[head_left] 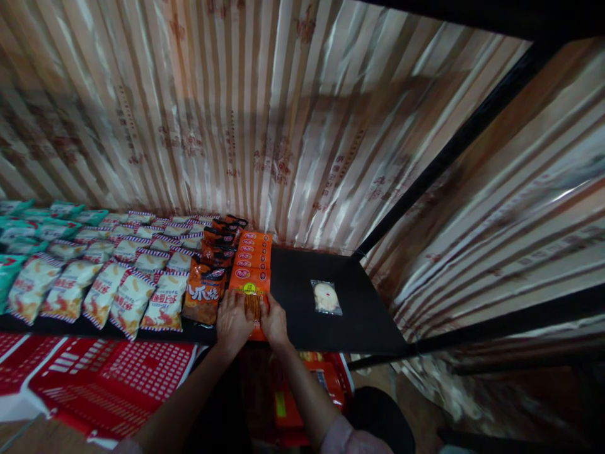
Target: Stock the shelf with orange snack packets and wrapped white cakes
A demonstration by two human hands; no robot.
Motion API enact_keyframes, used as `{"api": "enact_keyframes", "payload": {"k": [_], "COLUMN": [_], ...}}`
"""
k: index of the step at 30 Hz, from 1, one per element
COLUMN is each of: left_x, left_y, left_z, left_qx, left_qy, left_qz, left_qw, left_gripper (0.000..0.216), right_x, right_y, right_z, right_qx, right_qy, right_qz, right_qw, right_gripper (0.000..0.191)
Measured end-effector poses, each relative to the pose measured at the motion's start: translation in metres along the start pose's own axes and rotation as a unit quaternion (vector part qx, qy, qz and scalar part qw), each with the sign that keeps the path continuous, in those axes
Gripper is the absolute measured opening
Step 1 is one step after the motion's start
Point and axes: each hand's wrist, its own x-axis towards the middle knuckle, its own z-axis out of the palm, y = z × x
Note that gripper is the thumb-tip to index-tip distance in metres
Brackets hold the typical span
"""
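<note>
Both my hands rest on the front orange snack packet of a row lying on a black shelf. My left hand lies flat on its left side, fingers stretched forward. My right hand covers its right side, fingers also laid on the packet. Left of this row runs a row of dark orange packets. A small clear packet with a pale round cake lies alone to the right.
Rows of white-and-red striped snack bags and green bags fill the shelf's left part. Red plastic baskets sit below the shelf. A striped foil sheet lines the back and right walls.
</note>
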Motion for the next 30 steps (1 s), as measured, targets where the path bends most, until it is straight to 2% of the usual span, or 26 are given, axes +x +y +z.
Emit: {"api": "enact_keyframes", "payload": {"k": [3,7,12,23,30], "left_x": [0.004,0.015,0.033,0.056,0.059], "left_y": [0.003,0.007,0.009,0.012,0.008], "left_z": [-0.002,-0.005,0.002,0.015,0.026], "left_qx": [-0.006,-0.009,-0.023,-0.007,0.011], "left_qy": [-0.003,0.024,-0.006,-0.045,-0.035], "left_qz": [0.018,0.041,0.07,0.074,0.076], "left_qw": [1.0,0.999,0.997,0.996,0.996], "left_gripper": [0.045,0.043,0.047,0.048,0.049], "right_x": [0.0,0.0,0.0,0.001,0.002], "right_y": [0.002,0.004,0.004,0.006,0.004], "right_z": [0.002,0.002,0.003,0.005,0.006], "right_qx": [-0.004,-0.009,-0.004,-0.01,-0.027], "right_qy": [0.005,0.007,-0.002,0.012,0.012], "right_qz": [-0.006,-0.024,-0.022,-0.023,-0.028], "right_qw": [1.0,1.0,1.0,1.0,0.999], "right_gripper": [0.044,0.048,0.049,0.043,0.043]}}
